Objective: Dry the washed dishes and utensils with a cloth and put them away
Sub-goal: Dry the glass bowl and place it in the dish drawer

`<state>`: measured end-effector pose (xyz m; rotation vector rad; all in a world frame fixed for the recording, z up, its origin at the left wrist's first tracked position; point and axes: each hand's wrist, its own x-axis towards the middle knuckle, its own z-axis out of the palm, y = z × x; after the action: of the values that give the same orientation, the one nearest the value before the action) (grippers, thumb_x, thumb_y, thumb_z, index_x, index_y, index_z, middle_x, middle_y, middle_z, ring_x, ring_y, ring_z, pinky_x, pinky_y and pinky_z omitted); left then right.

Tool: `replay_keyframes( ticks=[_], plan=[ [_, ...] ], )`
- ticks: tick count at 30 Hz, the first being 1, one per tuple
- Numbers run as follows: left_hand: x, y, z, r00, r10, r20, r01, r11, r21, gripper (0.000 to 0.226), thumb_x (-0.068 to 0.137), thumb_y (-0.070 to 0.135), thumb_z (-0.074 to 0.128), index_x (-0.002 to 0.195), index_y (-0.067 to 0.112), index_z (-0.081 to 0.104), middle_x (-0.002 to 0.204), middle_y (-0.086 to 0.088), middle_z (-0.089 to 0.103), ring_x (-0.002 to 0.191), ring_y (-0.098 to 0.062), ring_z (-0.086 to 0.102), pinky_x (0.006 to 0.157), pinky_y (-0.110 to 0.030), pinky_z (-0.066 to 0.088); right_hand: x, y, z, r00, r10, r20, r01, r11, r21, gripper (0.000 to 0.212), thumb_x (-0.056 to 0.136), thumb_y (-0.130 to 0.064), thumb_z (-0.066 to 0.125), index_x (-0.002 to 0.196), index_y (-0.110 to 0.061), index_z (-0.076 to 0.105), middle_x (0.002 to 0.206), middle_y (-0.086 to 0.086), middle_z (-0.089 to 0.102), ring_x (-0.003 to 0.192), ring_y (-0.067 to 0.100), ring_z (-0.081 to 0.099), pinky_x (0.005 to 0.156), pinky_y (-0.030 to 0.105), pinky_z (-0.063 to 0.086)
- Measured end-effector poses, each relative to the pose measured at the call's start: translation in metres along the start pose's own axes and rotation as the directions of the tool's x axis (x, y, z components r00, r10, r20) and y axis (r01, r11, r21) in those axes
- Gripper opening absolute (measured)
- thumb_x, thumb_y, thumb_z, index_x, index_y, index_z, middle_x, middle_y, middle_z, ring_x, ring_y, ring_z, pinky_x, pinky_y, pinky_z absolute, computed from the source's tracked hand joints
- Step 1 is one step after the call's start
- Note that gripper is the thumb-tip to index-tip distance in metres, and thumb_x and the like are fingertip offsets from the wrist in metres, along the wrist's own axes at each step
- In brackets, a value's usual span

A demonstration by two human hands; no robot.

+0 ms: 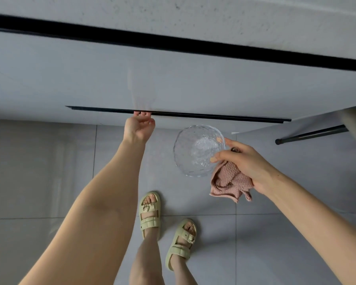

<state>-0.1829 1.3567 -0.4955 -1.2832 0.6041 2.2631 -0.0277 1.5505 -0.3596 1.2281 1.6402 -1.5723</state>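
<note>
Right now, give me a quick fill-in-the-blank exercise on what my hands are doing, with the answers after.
1. The right hand holds a clear glass bowl and a ____ cloth.
2. The left hand hooks its fingers on a long ____ handle strip.
3. Both feet wear pale green ____ on the tiled floor.
Missing words: pink; black; sandals.

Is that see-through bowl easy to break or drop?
Probably breakable: the bowl looks like clear, bumpy glass. It might slip, since the right hand pinches only its rim while also holding the cloth. It seems stiff, with an evenly round rim.
</note>
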Motion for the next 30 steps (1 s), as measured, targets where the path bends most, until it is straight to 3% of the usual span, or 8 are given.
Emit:
replay_keyframes(
  ticks=[3,6,10,14,18,22,25,30],
  plan=[
    [-0.002,-0.002,-0.007,1.000,0.019,-0.014,-0.019,0.999,0.044,0.069,0.086,-0.021,0.020,0.142,0.018,0.035,0.145,-0.002,0.040,0.134,-0.016,0.040,0.064,-0.020,0.029,0.002,0.002,0.003,1.000,-0.008,0.009,0.008,1.000,0.002,0.067,0.074,-0.012,0.077,0.134,-0.025,0.050,0.107,0.011,0.067,0.091,0.025,0.069,0.080,0.038,0.057],
    [-0.012,-0.006,-0.021,0.998,0.041,-0.057,-0.033,0.991,0.130,0.066,0.087,-0.018,0.023,0.142,0.018,0.033,0.127,-0.004,0.050,0.128,-0.015,0.046,0.061,-0.022,0.028,-0.002,0.006,0.005,1.000,-0.013,0.017,0.013,1.000,-0.001,0.066,0.075,-0.011,0.075,0.135,-0.023,0.049,0.105,0.010,0.067,0.091,0.024,0.069,0.078,0.036,0.057],
    [-0.029,-0.010,-0.041,0.987,0.038,-0.157,0.006,0.962,0.274,0.031,0.086,-0.014,0.028,0.098,0.004,0.049,0.101,-0.011,0.051,0.076,-0.012,0.048,0.055,-0.021,0.028,-0.015,0.013,0.005,0.999,-0.031,0.034,0.032,0.999,-0.007,0.059,0.078,-0.009,0.072,0.134,-0.016,0.053,0.091,0.000,0.072,0.082,0.018,0.071,0.067,0.029,0.056],
    [-0.050,-0.019,-0.070,0.960,0.053,-0.276,0.067,0.911,0.407,0.021,0.081,-0.013,0.033,0.074,0.003,0.045,0.086,-0.011,0.046,0.060,-0.013,0.041,0.056,-0.023,0.036,-0.031,0.017,0.005,0.999,-0.023,0.045,0.024,0.999,-0.033,0.068,0.079,-0.009,0.071,0.140,-0.020,0.045,0.095,0.014,0.072,0.081,0.023,0.071,0.073,0.036,0.056],
    [-0.071,-0.016,-0.103,0.937,-0.001,-0.350,0.168,0.879,0.447,0.019,0.080,-0.010,0.037,0.072,0.006,0.042,0.094,-0.015,0.048,0.076,-0.024,0.047,0.055,-0.022,0.041,-0.040,0.021,0.012,0.999,-0.026,0.048,0.031,0.994,-0.104,0.072,0.076,-0.011,0.073,0.140,-0.026,0.044,0.089,0.009,0.070,0.081,0.026,0.071,0.077,0.042,0.057],
    [-0.094,-0.014,-0.135,0.903,-0.074,-0.424,0.270,0.865,0.424,0.011,0.085,-0.005,0.039,0.080,0.002,0.046,0.112,-0.019,0.049,0.102,-0.033,0.049,0.082,-0.032,0.047,-0.036,0.036,0.025,0.997,-0.055,0.056,0.063,0.985,-0.162,0.069,0.074,-0.016,0.074,0.137,-0.026,0.049,0.083,0.002,0.072,0.079,0.023,0.072,0.083,0.044,0.057],
    [-0.110,-0.017,-0.153,0.863,-0.112,-0.492,0.381,0.784,0.490,0.008,0.087,-0.001,0.041,0.092,-0.001,0.048,0.115,-0.022,0.050,0.107,-0.033,0.051,0.090,-0.036,0.045,-0.031,0.047,0.036,0.994,-0.058,0.089,0.070,0.987,-0.146,0.071,0.073,-0.015,0.074,0.138,-0.026,0.047,0.091,0.006,0.073,0.083,0.023,0.072,0.086,0.044,0.056],
    [-0.133,-0.008,-0.170,0.787,-0.165,-0.594,0.540,0.649,0.536,0.050,0.092,0.015,0.049,0.133,-0.007,0.032,0.129,-0.027,0.050,0.117,-0.037,0.053,0.099,-0.038,0.045,-0.019,0.064,0.056,0.988,-0.026,0.153,0.038,0.997,-0.074,0.076,0.073,-0.013,0.073,0.141,-0.023,0.042,0.100,0.013,0.072,0.085,0.023,0.072,0.084,0.041,0.057]
  ],
)
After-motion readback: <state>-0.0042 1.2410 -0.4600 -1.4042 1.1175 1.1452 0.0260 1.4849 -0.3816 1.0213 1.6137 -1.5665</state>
